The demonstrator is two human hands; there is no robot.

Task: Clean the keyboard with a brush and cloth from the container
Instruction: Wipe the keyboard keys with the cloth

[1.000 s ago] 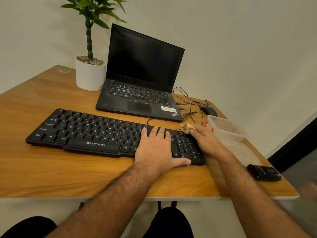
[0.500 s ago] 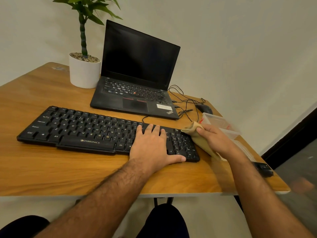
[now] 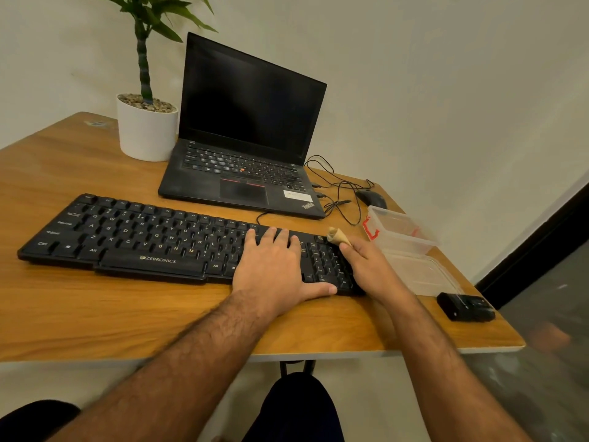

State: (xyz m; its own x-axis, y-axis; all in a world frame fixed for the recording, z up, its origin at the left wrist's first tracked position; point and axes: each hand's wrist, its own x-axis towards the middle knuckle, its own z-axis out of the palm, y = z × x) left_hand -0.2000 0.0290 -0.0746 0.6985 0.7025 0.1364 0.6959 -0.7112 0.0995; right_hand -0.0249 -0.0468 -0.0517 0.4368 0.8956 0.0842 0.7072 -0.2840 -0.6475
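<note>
Left hand (image 3: 274, 266) flat on keyboard (image 3: 134, 237), right hand (image 3: 366, 266) pinching cloth (image 3: 338, 236) (tan)

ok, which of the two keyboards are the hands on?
The separate black Zebronics keyboard at the front: left hand flat on it, right hand wiping with the cloth. The laptop keyboard is untouched.

Black keyboard (image 3: 153, 240), ZEBRONICS on its front lip, lies flat on the wood desk, long axis running left to right. I see a tan cloth (image 3: 338, 236), bunched into a small roll, at the keyboard's far right corner over the keypad. Clear plastic container (image 3: 402, 233) with a red latch sits open just right of it, its clear lid (image 3: 424, 275) flat alongside.
</note>
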